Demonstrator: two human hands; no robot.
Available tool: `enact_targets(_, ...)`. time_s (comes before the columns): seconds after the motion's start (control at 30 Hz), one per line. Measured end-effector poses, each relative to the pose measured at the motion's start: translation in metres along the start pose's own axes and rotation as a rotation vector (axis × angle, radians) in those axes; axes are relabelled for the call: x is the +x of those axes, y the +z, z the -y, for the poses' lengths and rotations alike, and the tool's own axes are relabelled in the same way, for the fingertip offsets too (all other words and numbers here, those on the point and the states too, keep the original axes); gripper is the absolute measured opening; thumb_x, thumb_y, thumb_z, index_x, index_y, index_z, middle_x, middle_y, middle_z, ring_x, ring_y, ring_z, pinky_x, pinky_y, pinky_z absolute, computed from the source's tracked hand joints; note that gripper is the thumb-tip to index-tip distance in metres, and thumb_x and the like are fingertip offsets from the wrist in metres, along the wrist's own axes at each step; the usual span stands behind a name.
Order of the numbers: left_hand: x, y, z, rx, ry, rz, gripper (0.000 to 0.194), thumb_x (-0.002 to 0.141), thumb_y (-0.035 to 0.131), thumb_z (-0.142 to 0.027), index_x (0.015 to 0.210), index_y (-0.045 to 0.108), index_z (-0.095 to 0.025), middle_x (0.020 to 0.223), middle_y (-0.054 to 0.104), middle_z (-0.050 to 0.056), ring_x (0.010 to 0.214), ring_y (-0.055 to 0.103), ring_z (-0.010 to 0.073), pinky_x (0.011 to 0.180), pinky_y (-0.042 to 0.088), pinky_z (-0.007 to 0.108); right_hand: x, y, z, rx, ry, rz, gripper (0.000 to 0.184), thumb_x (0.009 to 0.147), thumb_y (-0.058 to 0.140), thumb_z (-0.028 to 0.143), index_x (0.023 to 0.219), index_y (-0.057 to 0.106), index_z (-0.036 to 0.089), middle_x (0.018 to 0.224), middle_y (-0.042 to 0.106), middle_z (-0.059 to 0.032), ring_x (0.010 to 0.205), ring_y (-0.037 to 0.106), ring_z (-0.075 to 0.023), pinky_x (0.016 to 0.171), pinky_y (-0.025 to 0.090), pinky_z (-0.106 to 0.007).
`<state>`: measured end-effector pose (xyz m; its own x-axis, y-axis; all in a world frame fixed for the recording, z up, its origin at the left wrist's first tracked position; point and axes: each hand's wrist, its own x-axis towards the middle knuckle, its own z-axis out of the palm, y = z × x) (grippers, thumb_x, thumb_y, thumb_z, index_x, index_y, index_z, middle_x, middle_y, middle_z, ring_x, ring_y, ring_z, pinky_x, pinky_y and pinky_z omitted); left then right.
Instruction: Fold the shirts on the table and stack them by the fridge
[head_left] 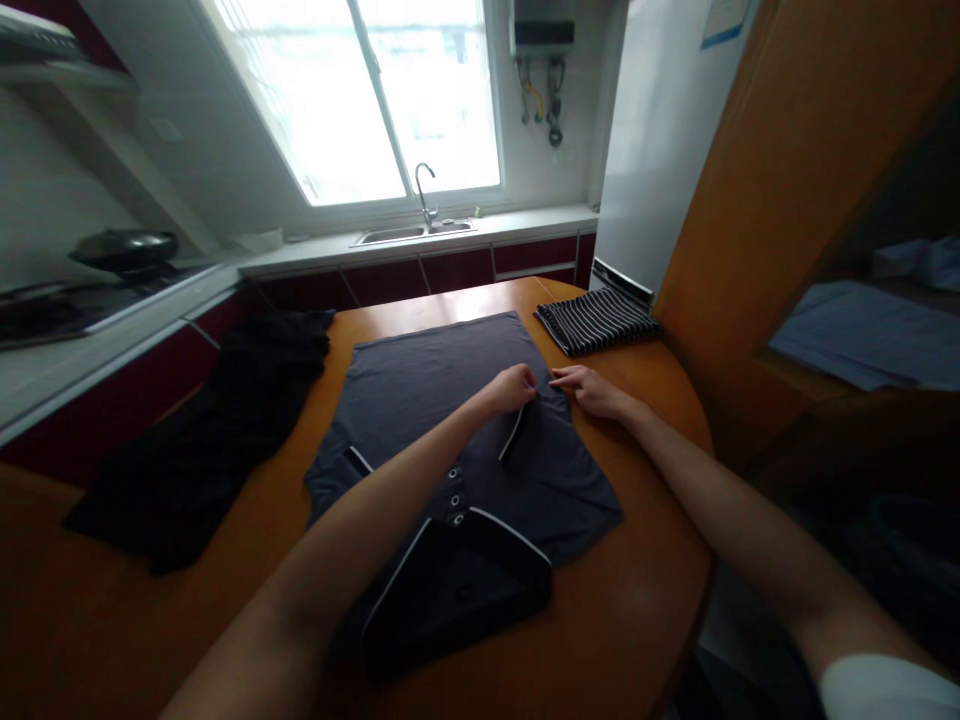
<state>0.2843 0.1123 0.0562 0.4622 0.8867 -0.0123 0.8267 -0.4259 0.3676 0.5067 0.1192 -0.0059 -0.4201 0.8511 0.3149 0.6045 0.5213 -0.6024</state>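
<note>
A dark grey polo shirt (427, 375) lies spread on the wooden table, front side up. Its black collar (465, 590) with white edging points toward me, and several round buttons run down the placket. My left hand (514, 388) reaches across the shirt, fingers pinched on the fabric by the black-trimmed sleeve cuff (515, 435). Close by on the right, my right hand (592, 391) rests at the shirt's right side edge, index finger stretched out and touching the cloth. Its other fingers are partly curled, with nothing seen in them.
A folded black-and-white striped garment (598, 320) lies at the table's back right. Crumpled black clothing (217, 440) covers the left side. The round-edged wooden table (645, 560) ends at my right. Behind are a counter with a sink (412, 234) and a stove with a pan (124, 248).
</note>
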Motion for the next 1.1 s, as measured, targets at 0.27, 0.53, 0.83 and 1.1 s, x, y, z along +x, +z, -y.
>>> enact_targets(0.27, -0.037, 0.01, -0.028, 0.149, 0.182, -0.193, 0.032, 0.097, 0.049, -0.018, 0.127, 0.06, -0.015, 0.132, 0.06, 0.016, 0.123, 0.056, 0.0261, 0.105, 0.042, 0.037, 0.002, 0.002, -0.001, -0.019, -0.014, -0.002, 0.051, 0.077, 0.047, 0.004, 0.114, 0.077, 0.023, 0.138, 0.064, -0.0039, 0.13, 0.057, -0.023, 0.114, 0.041, -0.039)
enact_targets(0.53, -0.077, 0.046, -0.036, 0.284, 0.412, 0.027, 0.069, 0.105, 0.032, -0.053, 0.157, 0.028, -0.008, 0.163, 0.028, 0.018, 0.152, 0.022, 0.0306, 0.122, 0.018, 0.051, 0.0, 0.004, -0.003, -0.046, -0.002, -0.007, 0.041, 0.087, 0.048, 0.015, 0.115, 0.077, 0.023, 0.14, 0.062, -0.0065, 0.133, 0.055, -0.0243, 0.114, 0.041, -0.041)
enact_targets(0.83, -0.081, 0.054, -0.032, 0.293, 0.355, -0.035, 0.077, 0.102, 0.025, -0.062, 0.158, 0.027, -0.009, 0.165, 0.02, 0.018, 0.154, 0.012, 0.0322, 0.122, 0.015, 0.05, -0.009, 0.0, 0.01, -0.227, 0.09, 0.031, 0.058, 0.098, 0.044, 0.047, 0.151, 0.044, 0.024, 0.158, 0.041, -0.0116, 0.149, 0.031, -0.0291, 0.119, 0.024, -0.06)
enact_targets(1.1, -0.086, 0.058, -0.036, 0.315, 0.334, -0.053, 0.078, 0.102, 0.026, -0.063, 0.159, 0.025, -0.009, 0.165, 0.021, 0.018, 0.154, 0.015, 0.0321, 0.122, 0.015, 0.048, -0.017, 0.015, -0.001, -0.458, 0.214, 0.129, 0.059, 0.101, 0.025, 0.047, 0.156, 0.036, 0.027, 0.163, 0.03, -0.0107, 0.152, 0.022, -0.0323, 0.114, 0.018, -0.072)
